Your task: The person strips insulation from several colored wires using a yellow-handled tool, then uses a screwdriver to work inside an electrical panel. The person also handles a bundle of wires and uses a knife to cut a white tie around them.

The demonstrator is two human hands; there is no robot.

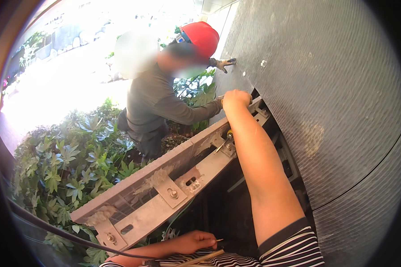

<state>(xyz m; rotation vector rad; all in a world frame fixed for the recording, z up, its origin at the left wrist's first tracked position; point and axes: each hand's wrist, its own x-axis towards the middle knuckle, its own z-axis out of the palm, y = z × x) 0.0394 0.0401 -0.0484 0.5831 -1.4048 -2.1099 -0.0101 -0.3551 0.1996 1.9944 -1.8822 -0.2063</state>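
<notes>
Just here, the wearer's bare right hand (237,99) is reaching across a long brown slab with a rough stone-like edge (165,161), its fingers curling tightly over the far end beside the tall grey ribbed wall panel (334,89). The slab is slanting up from lower left to that wall, with a pale, slotted metal rail (145,218) running along its back. Lower down, the bare left hand (196,241) is hovering near the wearer's waist, fingers half bent; I can't tell whether it is pinching anything. A co-worker in a red hard hat (201,40) is leaning in from the far side, spreading a dark-and-pale gloved hand (225,65) by the wall (the other one is hiding mostly behind the wearer's fist). A small yellow-ended tool (230,133) is resting near a bolt on the rail. To my eye, they are steadying the slab's end against the wall, and the next move is calling for a firm hold and close attention to pinched fingers.
</notes>
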